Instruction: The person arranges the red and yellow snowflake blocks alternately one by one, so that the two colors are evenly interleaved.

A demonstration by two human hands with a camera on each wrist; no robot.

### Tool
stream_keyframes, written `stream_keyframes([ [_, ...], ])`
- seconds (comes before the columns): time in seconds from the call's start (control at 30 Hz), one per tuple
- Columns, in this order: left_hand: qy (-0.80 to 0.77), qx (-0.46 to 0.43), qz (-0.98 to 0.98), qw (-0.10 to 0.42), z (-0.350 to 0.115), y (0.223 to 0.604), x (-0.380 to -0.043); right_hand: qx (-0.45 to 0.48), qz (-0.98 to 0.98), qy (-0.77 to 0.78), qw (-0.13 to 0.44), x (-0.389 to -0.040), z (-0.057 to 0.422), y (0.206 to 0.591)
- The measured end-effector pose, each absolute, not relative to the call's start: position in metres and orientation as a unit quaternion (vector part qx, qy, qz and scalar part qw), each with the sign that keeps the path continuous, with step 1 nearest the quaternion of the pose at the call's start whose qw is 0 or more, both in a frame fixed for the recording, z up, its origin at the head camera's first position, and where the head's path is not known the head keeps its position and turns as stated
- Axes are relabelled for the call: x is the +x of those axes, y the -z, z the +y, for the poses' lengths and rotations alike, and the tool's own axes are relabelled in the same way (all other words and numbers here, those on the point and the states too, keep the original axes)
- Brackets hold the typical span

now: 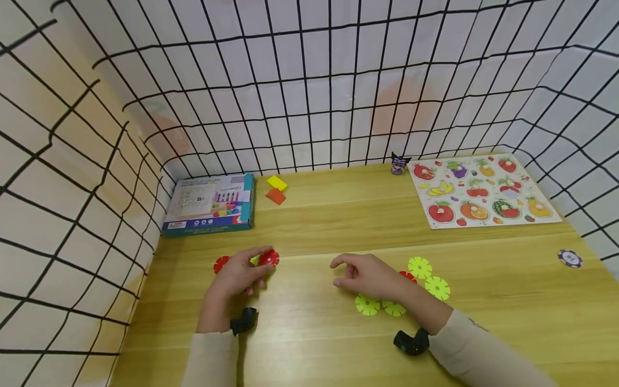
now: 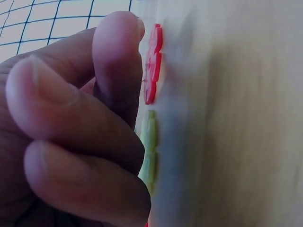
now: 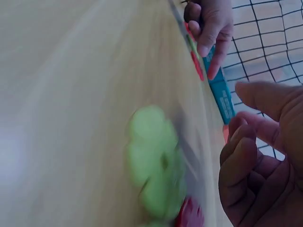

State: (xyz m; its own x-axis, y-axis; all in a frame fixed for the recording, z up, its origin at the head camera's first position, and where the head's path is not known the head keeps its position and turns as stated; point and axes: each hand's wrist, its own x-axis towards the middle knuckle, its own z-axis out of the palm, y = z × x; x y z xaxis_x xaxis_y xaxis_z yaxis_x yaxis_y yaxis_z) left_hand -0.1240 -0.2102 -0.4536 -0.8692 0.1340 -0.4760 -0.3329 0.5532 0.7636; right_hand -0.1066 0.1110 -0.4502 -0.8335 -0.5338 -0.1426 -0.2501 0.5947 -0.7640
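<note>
Over the left part of the table, my left hand (image 1: 239,275) hovers with thumb and index finger spread about a red notched disc (image 1: 272,257). In the left wrist view, that red disc (image 2: 154,66) lies flat on the wood beyond the fingertips, beside a yellow-green disc (image 2: 149,151). Another red disc (image 1: 221,264) is partly behind the hand. My right hand (image 1: 373,277) is held above the table, fingers loosely bent, nothing in them. Under and beside it lie several yellow-green discs (image 1: 437,288) and a red disc (image 1: 408,276), partly covered by the forearm.
A puzzle box (image 1: 213,204) lies at the back left, with yellow (image 1: 277,183) and orange (image 1: 276,196) pieces beside it. At the back right are a small purple figure (image 1: 398,164), a fruit puzzle board (image 1: 483,191) and a poker chip (image 1: 570,258). Black wire mesh (image 1: 330,97) encloses the table.
</note>
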Motion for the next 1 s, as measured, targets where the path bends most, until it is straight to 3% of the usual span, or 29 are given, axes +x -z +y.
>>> stream_keyframes([
  [0.33, -0.476, -0.063, 0.84, 0.252, -0.208, 0.46, -0.123, -0.252, 0.878, 0.347, 0.212, -0.078, 0.151, 0.454],
  [0.7, -0.461, -0.076, 0.846, 0.257, -0.205, 0.459, -0.126, -0.227, 0.897, 0.289, 0.246, -0.073, 0.164, 0.457],
  [1.0, -0.456, -0.079, 0.849, 0.256, -0.206, 0.461, -0.126, -0.261, 0.906, 0.255, 0.214, -0.07, 0.162, 0.457],
])
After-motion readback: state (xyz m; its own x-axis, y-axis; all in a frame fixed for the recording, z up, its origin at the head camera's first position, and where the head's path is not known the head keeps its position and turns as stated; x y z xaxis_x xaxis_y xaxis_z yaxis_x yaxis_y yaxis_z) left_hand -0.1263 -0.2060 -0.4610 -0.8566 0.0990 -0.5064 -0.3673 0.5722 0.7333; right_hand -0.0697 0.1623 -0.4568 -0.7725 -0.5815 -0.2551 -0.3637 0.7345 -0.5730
